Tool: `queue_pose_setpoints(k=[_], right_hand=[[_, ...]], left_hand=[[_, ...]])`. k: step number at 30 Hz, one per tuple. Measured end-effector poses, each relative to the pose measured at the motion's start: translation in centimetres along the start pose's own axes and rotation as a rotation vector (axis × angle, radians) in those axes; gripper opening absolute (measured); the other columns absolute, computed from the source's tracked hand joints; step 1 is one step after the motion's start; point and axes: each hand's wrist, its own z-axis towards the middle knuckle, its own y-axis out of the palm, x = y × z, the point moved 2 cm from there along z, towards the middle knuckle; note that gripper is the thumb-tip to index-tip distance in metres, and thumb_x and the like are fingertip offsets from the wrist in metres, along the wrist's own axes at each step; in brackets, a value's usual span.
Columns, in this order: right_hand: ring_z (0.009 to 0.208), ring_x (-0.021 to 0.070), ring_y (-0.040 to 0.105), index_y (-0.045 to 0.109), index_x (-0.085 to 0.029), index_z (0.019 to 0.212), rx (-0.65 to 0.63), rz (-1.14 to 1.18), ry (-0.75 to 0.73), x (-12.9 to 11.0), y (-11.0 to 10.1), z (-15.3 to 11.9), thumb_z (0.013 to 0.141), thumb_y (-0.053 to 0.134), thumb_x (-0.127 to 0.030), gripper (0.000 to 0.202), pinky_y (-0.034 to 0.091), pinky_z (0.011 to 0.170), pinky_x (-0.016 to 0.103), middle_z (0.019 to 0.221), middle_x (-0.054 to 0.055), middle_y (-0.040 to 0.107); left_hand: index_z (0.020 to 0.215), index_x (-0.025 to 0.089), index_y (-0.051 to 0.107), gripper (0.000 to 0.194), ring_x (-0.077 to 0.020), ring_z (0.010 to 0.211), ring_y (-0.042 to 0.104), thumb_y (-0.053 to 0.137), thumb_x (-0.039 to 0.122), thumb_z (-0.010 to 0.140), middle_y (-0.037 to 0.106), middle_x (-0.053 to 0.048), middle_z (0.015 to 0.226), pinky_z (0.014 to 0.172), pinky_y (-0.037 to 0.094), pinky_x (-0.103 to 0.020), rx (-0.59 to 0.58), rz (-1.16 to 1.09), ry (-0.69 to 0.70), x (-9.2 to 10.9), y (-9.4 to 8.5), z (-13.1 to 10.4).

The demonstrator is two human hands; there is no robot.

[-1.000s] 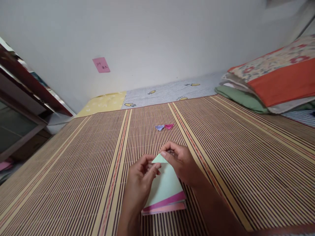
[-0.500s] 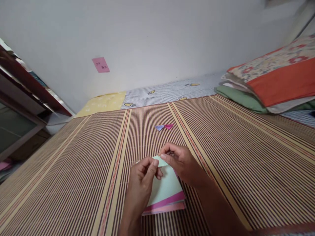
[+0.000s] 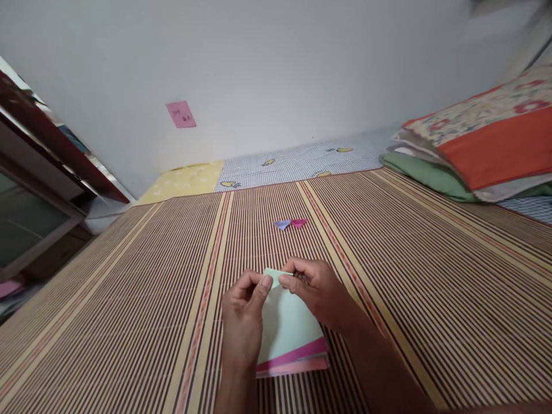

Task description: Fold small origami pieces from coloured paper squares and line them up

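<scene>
Between my two hands is a small piece of light green paper (image 3: 274, 275), with a straight top edge. My left hand (image 3: 246, 299) pinches its left side between thumb and fingers. On its right side, the thumb and bent forefinger of my right hand (image 3: 314, 287) close on it. Just below lies a stack of square coloured papers (image 3: 295, 325), light green on top, with magenta and pink edges showing at the near side. Farther off, two small folded paper triangles (image 3: 290, 223), one lavender and one magenta, sit side by side.
A striped bamboo mat (image 3: 150, 299) spreads under everything. Folded bedding (image 3: 495, 149) in orange, floral and green is piled at the right. A checked sheet (image 3: 284, 167) and yellow cloth (image 3: 185, 181) line the wall, where a pink note (image 3: 181, 114) is stuck.
My left hand has shifted slightly left and my right hand slightly down. More of the small green paper now shows above the thumbs. The whole view has moved a little.
</scene>
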Motion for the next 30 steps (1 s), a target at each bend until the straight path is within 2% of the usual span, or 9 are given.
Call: queue_pose_setpoints(k=[5, 8, 12, 16, 20, 24, 27, 30], right_hand=[[0.06, 0.0115, 0.045, 0.06, -0.017, 0.074, -0.049, -0.068, -0.027, -0.1, -0.6, -0.2, 0.093, 0.059, -0.03, 0.023, 0.032, 0.054, 0.024, 0.065, -0.004, 0.05], [0.058, 0.0111, 0.043, 0.058, -0.018, 0.072, -0.112, -0.084, 0.0, 0.1, -0.9, -0.4, 0.091, 0.06, -0.027, 0.021, 0.032, 0.052, 0.024, 0.063, -0.005, 0.048], [0.056, 0.0106, 0.039, 0.053, -0.019, 0.07, -0.066, -0.021, 0.043, 0.4, -1.0, -0.5, 0.09, 0.059, -0.026, 0.021, 0.03, 0.05, 0.024, 0.061, -0.006, 0.043], [0.056, 0.0106, 0.039, 0.052, -0.019, 0.067, -0.014, -0.014, 0.035, 0.1, -0.7, -0.3, 0.088, 0.062, -0.029, 0.025, 0.03, 0.051, 0.024, 0.061, -0.006, 0.043], [0.058, 0.0116, 0.043, 0.057, -0.018, 0.067, -0.071, -0.001, 0.023, -0.1, -0.5, -0.2, 0.091, 0.06, -0.032, 0.029, 0.033, 0.054, 0.026, 0.061, -0.004, 0.049], [0.062, 0.0126, 0.048, 0.057, -0.018, 0.069, -0.087, 0.046, 0.017, 0.0, -0.7, -0.3, 0.096, 0.056, -0.038, 0.034, 0.035, 0.058, 0.027, 0.066, -0.002, 0.054], [0.059, 0.0115, 0.041, 0.054, -0.019, 0.067, -0.1, 0.003, 0.015, -0.2, -0.4, -0.2, 0.092, 0.062, -0.033, 0.03, 0.031, 0.055, 0.026, 0.062, -0.005, 0.047], [0.06, 0.0114, 0.04, 0.049, -0.019, 0.064, -0.029, -0.089, -0.063, -0.8, 0.0, -0.1, 0.089, 0.061, -0.024, 0.028, 0.03, 0.056, 0.026, 0.062, -0.005, 0.045]], left_hand=[[0.074, 0.017, 0.064, 0.029, -0.0124, 0.064, 0.048, 0.075, 0.042, 0.084, 0.056, 0.002, 0.068, 0.06, 0.039, -0.022, -0.052, -0.068, -0.09, -0.1, 0.5, 0.1], [0.076, 0.017, 0.065, 0.029, -0.0121, 0.062, 0.047, 0.075, 0.042, 0.084, 0.055, 0.002, 0.067, 0.058, 0.037, -0.021, -0.095, -0.037, -0.094, 0.0, 0.3, 0.1], [0.07, 0.017, 0.062, 0.034, -0.0112, 0.058, 0.043, 0.072, 0.044, 0.086, 0.052, 0.002, 0.063, 0.055, 0.034, -0.021, -0.131, -0.018, -0.086, 0.1, 0.1, 0.1], [0.073, 0.017, 0.063, 0.032, -0.0112, 0.057, 0.044, 0.072, 0.045, 0.086, 0.054, 0.002, 0.064, 0.054, 0.035, -0.021, -0.037, -0.039, -0.073, -0.1, 0.3, 0.1], [0.071, 0.017, 0.063, 0.033, -0.011, 0.058, 0.045, 0.072, 0.045, 0.086, 0.052, 0.003, 0.062, 0.054, 0.036, -0.021, 0.087, -0.022, -0.03, -0.3, 0.8, 0.0], [0.071, 0.017, 0.064, 0.033, -0.0114, 0.06, 0.047, 0.073, 0.045, 0.087, 0.054, 0.002, 0.064, 0.056, 0.038, -0.021, 0.135, -0.027, -0.005, -0.6, 1.0, -0.2], [0.074, 0.017, 0.065, 0.031, -0.0113, 0.062, 0.048, 0.074, 0.044, 0.087, 0.054, 0.002, 0.065, 0.059, 0.04, -0.021, 0.148, -0.112, -0.016, -1.3, 1.1, -0.1], [0.076, 0.017, 0.066, 0.029, -0.0112, 0.063, 0.048, 0.076, 0.043, 0.085, 0.055, 0.002, 0.066, 0.06, 0.04, -0.021, 0.144, -0.257, -0.052, -2.0, 1.3, 0.0]])
